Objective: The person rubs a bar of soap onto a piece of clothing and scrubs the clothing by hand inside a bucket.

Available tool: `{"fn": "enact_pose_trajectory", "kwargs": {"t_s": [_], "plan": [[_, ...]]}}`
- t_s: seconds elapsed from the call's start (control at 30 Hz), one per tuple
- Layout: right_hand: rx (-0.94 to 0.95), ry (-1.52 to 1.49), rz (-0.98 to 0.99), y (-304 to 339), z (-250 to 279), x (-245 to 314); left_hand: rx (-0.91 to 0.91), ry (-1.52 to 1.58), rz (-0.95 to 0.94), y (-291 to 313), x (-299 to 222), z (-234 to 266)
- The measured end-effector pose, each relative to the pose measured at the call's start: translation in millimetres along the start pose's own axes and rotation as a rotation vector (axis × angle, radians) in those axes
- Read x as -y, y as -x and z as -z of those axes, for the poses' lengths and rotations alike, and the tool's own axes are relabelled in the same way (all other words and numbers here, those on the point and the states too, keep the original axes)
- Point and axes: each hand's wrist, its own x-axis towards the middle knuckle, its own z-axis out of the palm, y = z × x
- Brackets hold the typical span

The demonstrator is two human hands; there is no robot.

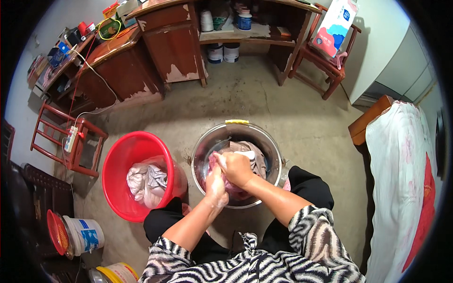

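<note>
My left hand [216, 185] and my right hand [237, 168] are close together over a metal bucket [279, 177]. Both are closed on a wet pink cloth [213, 160], which bunches between them and hangs down into the bucket. Suds whiten the skin of my left hand and wrist. Under my hands, a beige-brown garment [257, 162] lies against the bucket's far right inside. A small white object beside my right knuckles is too covered to name. To the left stands a red plastic tub [109, 177] holding crumpled pale clothes [147, 181].
A wooden desk [170, 47] with peeling varnish stands at the far side. A red chair [325, 56] carries a large package [336, 26]; a smaller one [80, 141] holds a power strip [71, 139]. White buckets [87, 236] stand lower left, and a cloth-covered piece of furniture [396, 174] lines the right.
</note>
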Motion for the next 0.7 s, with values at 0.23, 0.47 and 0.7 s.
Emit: {"fn": "enact_pose_trajectory", "kwargs": {"t_s": [0.23,0.47,0.7], "plan": [[-0.118,-0.057,0.417,18,-8,42,0.671,0.551,-0.025,-27,6,56],[0.094,-0.620,-0.207,-12,-8,-22,0.316,0.049,0.203,12,-37,-8],[0.199,-0.976,-0.398,-22,34,-12,0.361,-0.676,-0.020,40,-76,-25]]}}
